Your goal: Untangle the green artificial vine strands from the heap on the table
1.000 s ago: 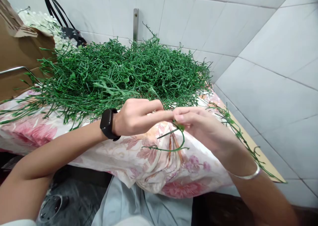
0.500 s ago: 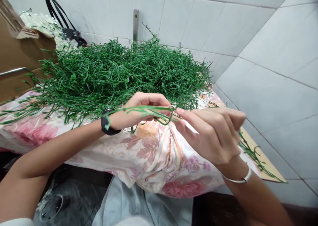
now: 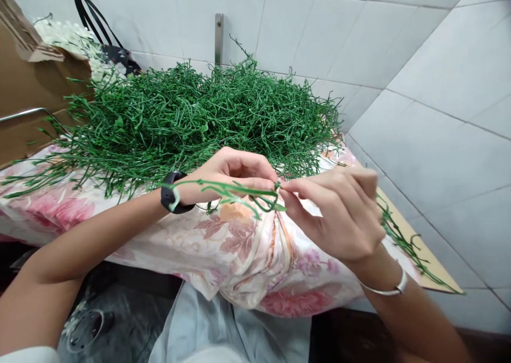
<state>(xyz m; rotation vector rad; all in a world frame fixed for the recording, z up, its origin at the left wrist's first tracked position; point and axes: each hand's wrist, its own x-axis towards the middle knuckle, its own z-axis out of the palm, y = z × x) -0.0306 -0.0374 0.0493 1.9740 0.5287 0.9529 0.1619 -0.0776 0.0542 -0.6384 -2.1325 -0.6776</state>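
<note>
A: What do we have in our hands?

B: Our left hand and right hand meet fingertip to fingertip above the table's front edge. Between them we hold a thin green sprig, plastic-looking, smooth and wiry, with several slim curved branches. It stretches from the meeting point back over our left wrist.

A: How are the fingers set?

B: The left thumb and forefinger are pinched together on the sprig's end. The right thumb and forefinger press together at the same spot, the other right fingers loosely curled. A second strand of green stems trails out behind our right hand, down along the table's right edge; we cannot tell how the hand grips it.

A: What are we wearing?

B: A black watch with a matte band on the left wrist, and 1 slim, shiny silver bangle on the right.

A: And around us?

B: Behind the hands lies a big tangled heap of green stems, dense and springy-looking, like a mound of wire. It rests on a glossy floral cloth, pink and cream, which drapes in soft folds over the table. A brown cardboard box stands at the far left, with small white flowers and a black looped handle beside it. The walls are large, smooth, pale tiles.
</note>
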